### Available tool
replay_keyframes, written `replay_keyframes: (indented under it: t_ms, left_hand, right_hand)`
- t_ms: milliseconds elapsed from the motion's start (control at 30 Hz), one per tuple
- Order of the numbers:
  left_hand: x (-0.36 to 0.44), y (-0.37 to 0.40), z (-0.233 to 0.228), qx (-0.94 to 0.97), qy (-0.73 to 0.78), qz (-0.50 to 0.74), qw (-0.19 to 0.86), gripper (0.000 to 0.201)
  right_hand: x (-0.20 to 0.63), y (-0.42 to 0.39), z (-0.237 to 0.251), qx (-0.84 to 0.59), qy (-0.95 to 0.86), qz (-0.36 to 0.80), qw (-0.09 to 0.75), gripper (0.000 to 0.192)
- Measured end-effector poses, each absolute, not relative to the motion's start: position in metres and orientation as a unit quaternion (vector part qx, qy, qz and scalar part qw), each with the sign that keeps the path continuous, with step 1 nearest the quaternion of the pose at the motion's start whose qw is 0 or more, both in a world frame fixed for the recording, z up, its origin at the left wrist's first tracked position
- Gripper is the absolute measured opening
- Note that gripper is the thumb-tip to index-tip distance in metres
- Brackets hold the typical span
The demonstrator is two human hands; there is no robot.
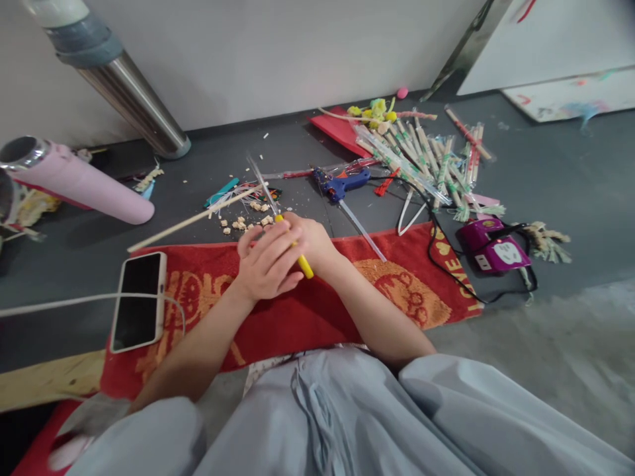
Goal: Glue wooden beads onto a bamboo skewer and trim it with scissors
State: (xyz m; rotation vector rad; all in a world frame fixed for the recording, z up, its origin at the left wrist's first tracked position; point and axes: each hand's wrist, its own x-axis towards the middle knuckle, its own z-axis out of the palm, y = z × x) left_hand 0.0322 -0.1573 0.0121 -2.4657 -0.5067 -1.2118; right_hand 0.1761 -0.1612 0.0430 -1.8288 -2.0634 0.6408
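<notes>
A tool with a yellow handle (305, 267) and a long thin metal shaft (265, 183) is held between my two hands, its shaft slanting up and away to the left. My left hand (268, 264) lies across the handle with its fingers reaching toward the right. Behind those fingers, my right hand (313, 243) closes in from the other side, its fingertips mostly hidden. Both are above a red towel (317, 317). Just beyond them lie small pale crumbly pieces (241, 225) and a thin wooden stick (193, 221).
A blue glue gun (350, 185) with a clear glue stick lies right of centre. Several wrapped stick bundles (426, 158) are behind it. A purple power adapter (496, 248) sits right, a phone (139, 301) left. A pink bottle (94, 182) and steel flask (133, 96) stand back left.
</notes>
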Motion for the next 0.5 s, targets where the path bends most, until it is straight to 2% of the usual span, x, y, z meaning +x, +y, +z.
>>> replay_keyframes:
  t_ms: [67, 133, 200, 367, 500]
  left_hand:
    - [0.025, -0.152, 0.014, -0.838, -0.288, -0.429, 0.174, 0.045]
    - [0.019, -0.145, 0.016, -0.802, -0.418, -0.411, 0.116, 0.051]
    - [0.015, -0.137, 0.018, -0.777, -0.481, -0.401, 0.063, 0.053]
    - [0.011, -0.124, 0.015, -0.79, -0.504, -0.347, 0.045, 0.038]
    - [0.008, -0.121, 0.009, -0.805, -0.49, -0.325, 0.076, 0.039]
  right_hand:
    - [0.181, -0.164, 0.049, -0.646, -0.715, 0.223, 0.15, 0.04]
    - [0.185, -0.165, 0.052, -0.66, -0.709, 0.199, 0.152, 0.045]
    - [0.19, -0.165, 0.053, -0.668, -0.706, 0.178, 0.155, 0.048]
    - [0.196, -0.165, 0.052, -0.673, -0.705, 0.162, 0.156, 0.051]
    - [0.201, -0.166, 0.052, -0.655, -0.723, 0.163, 0.148, 0.05]
